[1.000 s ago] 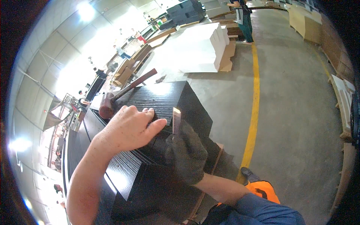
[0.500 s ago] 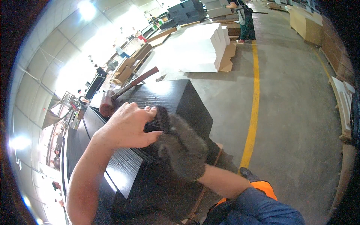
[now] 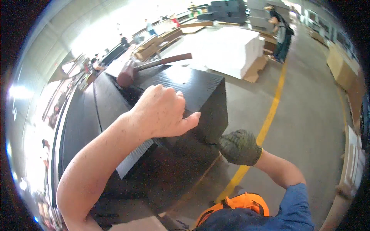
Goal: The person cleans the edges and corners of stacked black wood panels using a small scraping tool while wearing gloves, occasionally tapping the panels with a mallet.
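Observation:
My left hand [image 3: 163, 109] is bare and hovers over a stack of black wood-grain panels [image 3: 200, 86]. Its thumb stands away from the bent fingers, whose tips are hidden; nothing shows between them. My right hand [image 3: 241, 146], in a dark grey-green knit glove, is closed beside the stack's near right corner. A small dark bit shows at its fingertips, too blurred to name. Beyond my left hand a mallet [image 3: 127, 75] with a reddish-brown head and wooden handle lies on top of the black panels.
Past the black stack lies a pile of white sheets [image 3: 235, 52] over brown cardboard. A yellow line [image 3: 275, 102] runs along the grey floor. At the back right stands a person [image 3: 280, 34]; several others are far left. Cardboard stacks [image 3: 341, 65] line the right side.
My hands have parted: the gloved right hand has moved away to the right from my left hand. The view has turned, so the mallet and panels appear shifted.

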Demonstrator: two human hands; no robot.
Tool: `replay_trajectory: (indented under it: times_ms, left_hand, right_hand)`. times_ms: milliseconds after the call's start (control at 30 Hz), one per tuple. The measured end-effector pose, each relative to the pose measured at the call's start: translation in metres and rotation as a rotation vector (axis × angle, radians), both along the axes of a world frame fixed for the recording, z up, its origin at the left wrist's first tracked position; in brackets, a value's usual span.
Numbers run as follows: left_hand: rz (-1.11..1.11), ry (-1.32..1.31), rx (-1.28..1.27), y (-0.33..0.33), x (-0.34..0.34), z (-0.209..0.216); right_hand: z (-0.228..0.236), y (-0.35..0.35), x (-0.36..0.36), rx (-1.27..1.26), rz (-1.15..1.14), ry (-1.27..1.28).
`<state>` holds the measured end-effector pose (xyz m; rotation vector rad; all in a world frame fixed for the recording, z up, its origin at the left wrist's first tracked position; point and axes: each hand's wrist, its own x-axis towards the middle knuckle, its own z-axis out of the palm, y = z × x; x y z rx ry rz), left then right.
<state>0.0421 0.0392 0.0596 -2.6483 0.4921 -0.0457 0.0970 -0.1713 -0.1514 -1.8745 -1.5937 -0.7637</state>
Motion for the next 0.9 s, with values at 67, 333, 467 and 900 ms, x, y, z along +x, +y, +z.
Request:
replay_trajectory:
  times_ms: [67, 333, 467, 900]
  left_hand:
    - [0.023, -0.032, -0.049, 0.01, 0.004, 0.002]
    - [0.135, -0.03, -0.567, 0.051, 0.008, 0.012]
    - [0.245, 0.011, -0.687, 0.063, 0.012, -0.003]
    - [0.127, -0.083, -0.561, 0.074, 0.018, -0.012]
  right_hand:
    - [0.009, 0.003, 0.008, -0.002, 0.105, -0.095]
    - [0.013, 0.016, 0.025, -0.153, 0.291, -0.163]
    - [0.01, 0.017, 0.025, -0.184, 0.292, -0.111]
    - [0.051, 0.034, -0.009, -0.453, -0.08, -0.665]
